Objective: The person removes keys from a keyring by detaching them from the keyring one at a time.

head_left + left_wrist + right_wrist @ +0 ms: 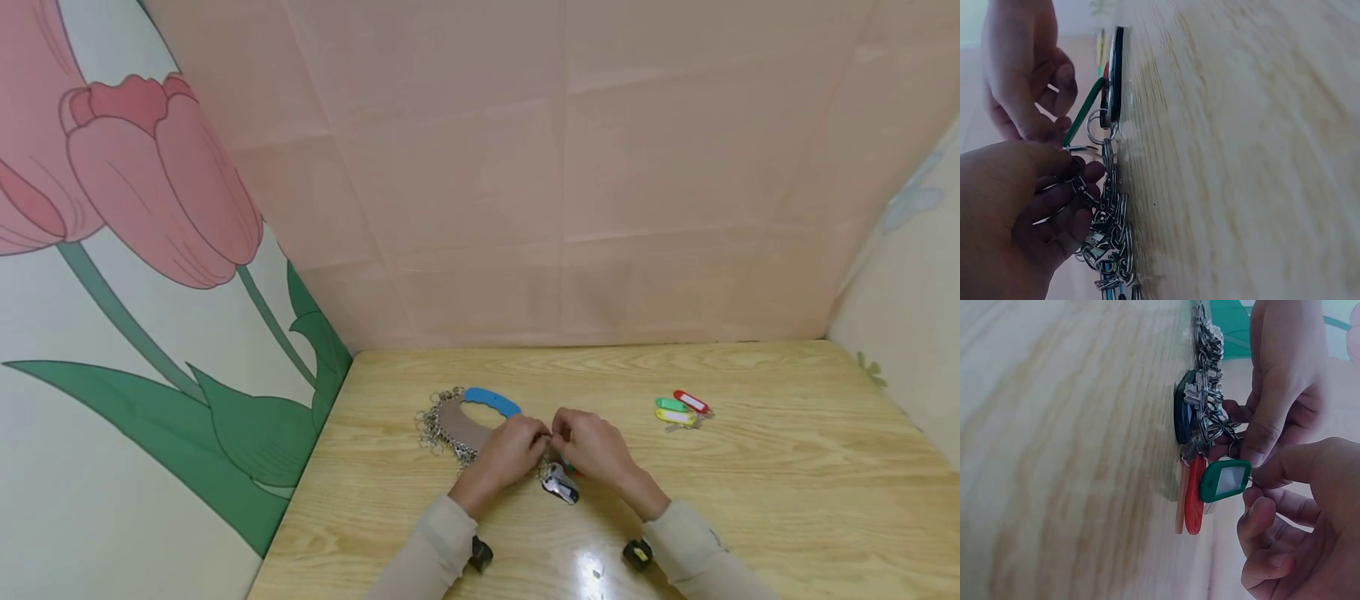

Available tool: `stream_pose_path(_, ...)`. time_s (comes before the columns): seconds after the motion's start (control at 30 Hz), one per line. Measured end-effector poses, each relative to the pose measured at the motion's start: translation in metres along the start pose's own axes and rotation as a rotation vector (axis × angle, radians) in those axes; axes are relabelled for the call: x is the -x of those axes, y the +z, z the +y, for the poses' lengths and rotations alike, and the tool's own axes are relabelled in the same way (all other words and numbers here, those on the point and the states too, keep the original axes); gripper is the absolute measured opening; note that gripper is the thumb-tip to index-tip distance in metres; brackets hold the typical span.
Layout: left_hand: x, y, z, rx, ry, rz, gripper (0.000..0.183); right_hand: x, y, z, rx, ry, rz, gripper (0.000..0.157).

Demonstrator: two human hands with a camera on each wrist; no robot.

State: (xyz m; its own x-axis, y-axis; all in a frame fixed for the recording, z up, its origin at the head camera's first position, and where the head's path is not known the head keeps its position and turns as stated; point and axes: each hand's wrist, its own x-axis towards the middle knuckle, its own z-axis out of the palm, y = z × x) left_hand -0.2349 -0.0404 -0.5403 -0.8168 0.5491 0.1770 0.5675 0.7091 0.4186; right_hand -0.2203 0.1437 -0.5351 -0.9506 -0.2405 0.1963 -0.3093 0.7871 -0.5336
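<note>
A curved brown plate with a blue handle lies on the table, its outer edge hung with many metal rings and clasps. My left hand covers the plate's near end and pinches a small metal clasp on its chain. Close against it, my right hand pinches the thin metal ring at the end of a green key tag. Below the fingers lie a red key tag and a silver-and-black piece, which looks like a folding clipper.
Farther right on the wooden table lie loose key tags with keys: a red one, a green one and a yellow one. A pink cloth wall stands behind the table, and a tulip-painted panel borders the left.
</note>
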Motion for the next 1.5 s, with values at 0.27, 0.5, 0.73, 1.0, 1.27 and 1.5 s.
stream_pose_path(0.27, 0.0027, 0.0014, -0.0018, -0.029, -0.022, 0.006, 0.02, 0.0019, -0.0007, -0.0013, -0.006, 0.036, -0.011, 0.011)
stream_pose_path(0.5, 0.0035, 0.0012, -0.0021, -0.017, -0.023, 0.023, 0.02, 0.003, -0.0017, -0.0054, -0.005, 0.08, 0.007, 0.013)
stream_pose_path(0.73, 0.0033, -0.0005, -0.0011, -0.012, -0.02, 0.028, 0.021, 0.0027, -0.0012, -0.0087, 0.016, 0.098, 0.026, 0.015)
stream_pose_path(1.0, 0.0012, -0.0016, -0.0043, 0.056, -0.019, 0.006, 0.02, -0.0007, -0.0003, -0.0085, 0.082, 0.014, 0.028, 0.018)
stream_pose_path(1.27, 0.0034, -0.0053, -0.0034, 0.068, -0.034, 0.013, 0.018, 0.0007, 0.0012, -0.0075, 0.158, -0.12, 0.054, 0.021)
stream_pose_path(1.5, 0.0047, -0.005, -0.0039, 0.083, -0.071, 0.029, 0.017, 0.0007, 0.0019, -0.0092, 0.092, -0.003, 0.019, 0.012)
